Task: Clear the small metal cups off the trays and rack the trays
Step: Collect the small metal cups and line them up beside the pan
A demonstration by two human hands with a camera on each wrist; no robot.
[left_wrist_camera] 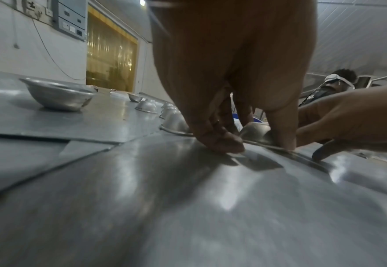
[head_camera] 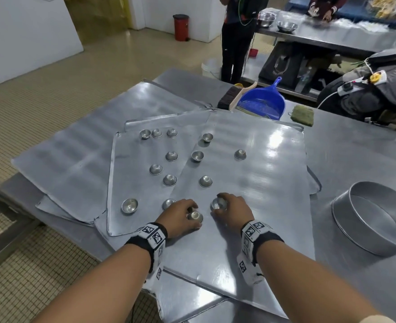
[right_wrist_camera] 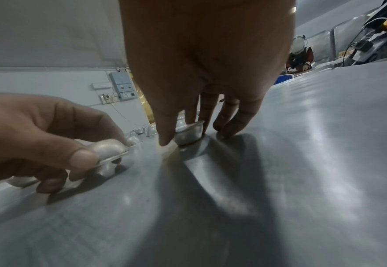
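Observation:
Several flat metal trays overlap on the steel table; the top tray (head_camera: 269, 178) lies under both hands, and another tray (head_camera: 131, 190) sits to its left. Several small metal cups are scattered over them, some upright like one cup (head_camera: 129, 205), some upside down like another cup (head_camera: 205, 181). My left hand (head_camera: 189, 212) pinches a tilted cup (right_wrist_camera: 110, 150) between thumb and fingers, just off the tray. My right hand (head_camera: 225, 206) curls round an upright cup (right_wrist_camera: 189, 135) that stands on the top tray. The hands are close together.
A large round metal pan (head_camera: 376, 217) stands at the right of the table. A blue dustpan (head_camera: 262, 101), a brush (head_camera: 227, 99) and a green scouring pad (head_camera: 302, 114) lie at the far edge. Two people stand at a counter beyond.

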